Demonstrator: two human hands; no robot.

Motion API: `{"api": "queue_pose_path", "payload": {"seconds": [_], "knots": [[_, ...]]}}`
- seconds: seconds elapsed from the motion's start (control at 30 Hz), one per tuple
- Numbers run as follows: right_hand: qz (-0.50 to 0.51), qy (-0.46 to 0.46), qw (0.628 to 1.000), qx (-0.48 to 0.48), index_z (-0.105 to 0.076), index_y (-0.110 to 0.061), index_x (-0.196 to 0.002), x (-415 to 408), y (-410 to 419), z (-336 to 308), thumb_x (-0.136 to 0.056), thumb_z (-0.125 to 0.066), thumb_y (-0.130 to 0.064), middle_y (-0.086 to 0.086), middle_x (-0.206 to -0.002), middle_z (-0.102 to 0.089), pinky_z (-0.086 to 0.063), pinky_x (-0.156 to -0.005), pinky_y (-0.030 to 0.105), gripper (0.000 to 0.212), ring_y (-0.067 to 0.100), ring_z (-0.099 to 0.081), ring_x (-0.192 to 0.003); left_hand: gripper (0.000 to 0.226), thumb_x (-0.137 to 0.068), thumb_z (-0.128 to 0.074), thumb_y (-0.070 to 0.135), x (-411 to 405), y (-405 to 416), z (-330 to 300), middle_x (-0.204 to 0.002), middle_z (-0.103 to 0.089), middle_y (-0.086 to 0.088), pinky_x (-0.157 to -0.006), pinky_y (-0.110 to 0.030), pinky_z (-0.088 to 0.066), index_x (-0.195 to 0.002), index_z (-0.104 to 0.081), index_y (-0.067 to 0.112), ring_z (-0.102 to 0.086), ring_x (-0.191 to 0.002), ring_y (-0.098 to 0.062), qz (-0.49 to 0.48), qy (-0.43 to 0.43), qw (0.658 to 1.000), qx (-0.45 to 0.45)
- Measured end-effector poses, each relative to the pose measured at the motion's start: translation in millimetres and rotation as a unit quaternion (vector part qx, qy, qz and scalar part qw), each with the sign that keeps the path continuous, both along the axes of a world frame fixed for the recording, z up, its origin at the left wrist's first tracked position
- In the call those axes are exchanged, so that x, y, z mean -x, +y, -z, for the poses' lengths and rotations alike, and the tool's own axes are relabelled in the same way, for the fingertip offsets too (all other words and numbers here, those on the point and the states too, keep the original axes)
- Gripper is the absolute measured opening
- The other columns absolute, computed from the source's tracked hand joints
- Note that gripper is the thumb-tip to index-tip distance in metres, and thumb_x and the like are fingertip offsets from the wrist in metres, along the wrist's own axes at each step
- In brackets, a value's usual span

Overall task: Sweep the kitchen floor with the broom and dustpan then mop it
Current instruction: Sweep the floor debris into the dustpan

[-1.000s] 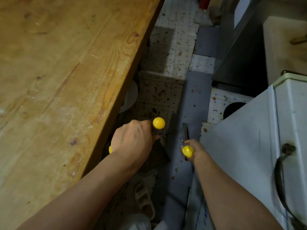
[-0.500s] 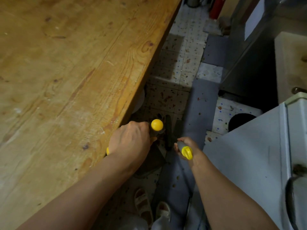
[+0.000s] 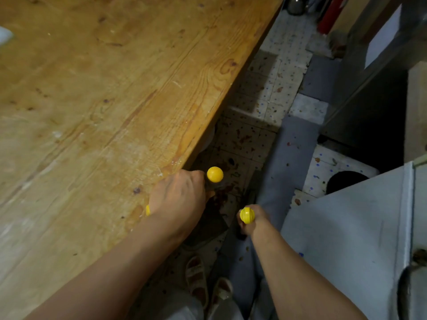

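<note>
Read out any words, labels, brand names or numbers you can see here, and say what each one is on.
None can be read.
White sheet on the dark cabinet at upper right: looks blank.
White appliance at right: no label or brand shows.
Yellow handle caps: no print shows.

Probably a cramped home kitchen: wooden table (image 3: 111, 93), speckled tile floor (image 3: 265, 93).

The speckled tile floor (image 3: 261, 93) runs as a narrow strip beside the wooden table (image 3: 104, 100). Reddish bits of dirt (image 3: 240, 140) lie scattered on the tiles. A grey mat (image 3: 288, 155) covers the floor's right part, with small crumbs on it.
</note>
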State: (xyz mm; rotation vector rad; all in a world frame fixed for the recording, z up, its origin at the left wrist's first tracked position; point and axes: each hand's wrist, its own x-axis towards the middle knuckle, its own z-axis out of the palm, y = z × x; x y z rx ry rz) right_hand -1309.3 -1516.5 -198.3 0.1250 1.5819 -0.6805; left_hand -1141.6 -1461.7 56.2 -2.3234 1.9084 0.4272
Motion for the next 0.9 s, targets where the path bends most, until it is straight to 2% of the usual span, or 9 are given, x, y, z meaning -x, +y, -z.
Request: {"api": "queue_pose_path", "payload": {"seconds": [0.07,0.17,0.27,0.37,0.5,0.63,0.73,0.8,0.9], "knots": [[0.002,-0.022,1.000,-0.003,-0.048,-0.010,-0.071,-10,-4,-1,-0.085,-0.051,-0.005,0.010,-0.067,-0.050,-0.046,-0.032,0.024,0.016,0.022,-0.058,-0.038,0.034,-0.095,-0.046,0.047,-3,0,4,-0.106,-0.062,-0.005,-0.065,-0.028,-0.036,-0.117,-0.054,0.022,-0.062,-0.100,-0.028,-0.003,-0.006,1.000,-0.008],[-0.007,-0.045,0.999,0.001,-0.052,-0.005,-0.080,-23,-13,-4,-0.088,-0.050,-0.007,0.011,-0.076,-0.048,-0.046,-0.032,0.022,0.008,0.022,-0.051,-0.059,0.024,-0.097,-0.047,0.039,-7,-1,11,-0.103,-0.062,-0.003,-0.063,-0.029,-0.036,-0.113,-0.054,0.023,-0.062,-0.096,-0.026,-0.004,-0.014,1.000,-0.010],[-0.001,-0.054,0.998,0.014,-0.045,-0.005,-0.074,-31,-25,-10,-0.091,-0.046,-0.005,0.011,-0.070,-0.043,-0.041,-0.029,0.019,0.017,0.021,-0.053,-0.041,0.018,-0.097,-0.047,0.033,-13,-5,17,-0.099,-0.061,-0.003,-0.062,-0.029,-0.035,-0.111,-0.054,0.023,-0.062,-0.094,-0.026,-0.014,-0.010,1.000,-0.014],[0.008,-0.062,0.998,0.028,-0.042,-0.007,-0.072,-33,-40,-9,-0.092,-0.046,-0.006,0.009,-0.068,-0.042,-0.038,-0.028,0.015,0.021,0.020,-0.049,-0.047,0.017,-0.097,-0.047,0.031,-16,-10,21,-0.091,-0.058,-0.002,-0.060,-0.030,-0.035,-0.110,-0.054,0.023,-0.061,-0.090,-0.026,-0.015,-0.010,1.000,-0.014],[-0.006,-0.091,0.994,0.060,-0.040,-0.007,-0.073,-36,-60,-10,-0.096,-0.038,-0.003,0.009,-0.065,-0.040,-0.037,-0.029,0.012,0.024,0.012,-0.047,-0.025,0.018,-0.098,-0.047,0.031,-16,-18,24,-0.095,-0.060,-0.003,-0.059,-0.030,-0.034,-0.111,-0.054,0.022,-0.060,-0.088,-0.026,-0.015,-0.017,1.000,-0.018],[-0.024,-0.149,0.987,0.061,-0.041,-0.007,-0.075,-28,-83,-20,-0.097,-0.037,-0.011,0.008,-0.046,-0.049,-0.038,-0.032,0.009,0.022,0.011,-0.048,-0.025,0.017,-0.099,-0.046,0.029,-13,-28,25,-0.095,-0.061,-0.004,-0.059,-0.031,-0.033,-0.110,-0.055,0.021,-0.060,-0.089,-0.027,-0.015,-0.022,1.000,-0.010],[-0.029,-0.147,0.987,0.054,-0.043,-0.006,-0.083,-23,-101,-19,-0.095,-0.041,-0.013,0.008,-0.065,-0.046,-0.039,-0.031,0.013,0.014,0.013,-0.050,-0.028,0.019,-0.097,-0.048,0.034,-10,-35,21,-0.085,-0.058,-0.002,-0.059,-0.031,-0.034,-0.108,-0.057,0.021,-0.059,-0.082,-0.025,-0.026,-0.012,1.000,-0.003],[-0.061,-0.112,0.990,0.056,-0.045,-0.005,-0.081,-22,-112,-19,-0.093,-0.043,-0.011,0.009,-0.068,-0.045,-0.039,-0.030,0.015,0.014,0.014,-0.051,-0.027,0.026,-0.096,-0.048,0.041,-8,-40,16,-0.081,-0.053,-0.001,-0.059,-0.030,-0.035,-0.111,-0.056,0.021,-0.055,-0.075,-0.023,-0.037,-0.002,0.999,-0.006],[-0.125,-0.073,0.987,0.068,-0.047,-0.005,-0.078,-12,-123,-21,-0.090,-0.047,-0.010,0.009,-0.069,-0.045,-0.040,-0.031,0.016,0.013,0.013,-0.052,-0.029,0.034,-0.093,-0.047,0.048,-3,-46,10,-0.091,-0.060,-0.002,-0.061,-0.029,-0.037,-0.115,-0.054,0.022,-0.060,-0.085,-0.025,-0.049,-0.005,0.999,-0.007]]}}
